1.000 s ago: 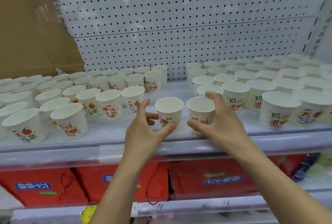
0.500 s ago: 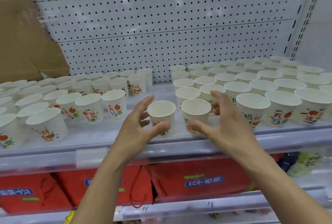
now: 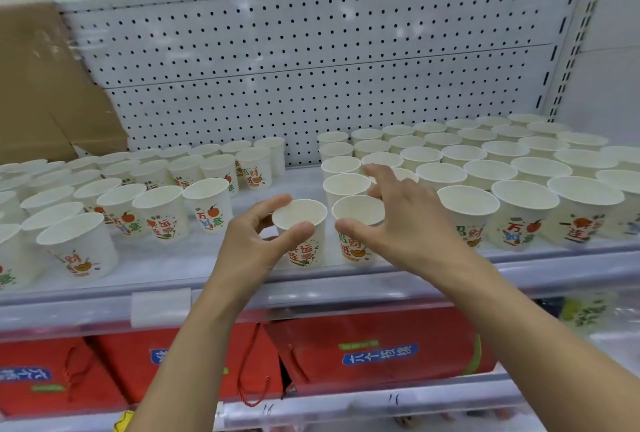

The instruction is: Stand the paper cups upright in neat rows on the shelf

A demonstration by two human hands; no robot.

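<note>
A: Left hand (image 3: 256, 241)?
B: Curled round a white paper cup with red-and-green print (image 3: 308, 251), thumb on the near wall, fingers at the far side of the rim. Upright, at the front edge of the white metal shelf (image 3: 173, 268), in the gap between the two groups of cups.
A: Right hand (image 3: 398, 223)?
B: Spread and relaxed over a second printed white paper cup (image 3: 353, 248), just beside the first and also upright. Thumb tip at its near wall; touching or not, cannot tell. Fingers stretched above the cups behind.
A: And the other cups?
B: All upright. Left group of printed white cups (image 3: 159, 216) in looser rows, apart from the held one. Right group of white cups (image 3: 519, 168) in tight rows, back to the white perforated back panel (image 3: 311, 67).
A: Anything else?
B: Brown cardboard box (image 3: 41, 102) at the far left, behind the left group. Red gift bags with blue labels (image 3: 381, 345) on the shelf below.
</note>
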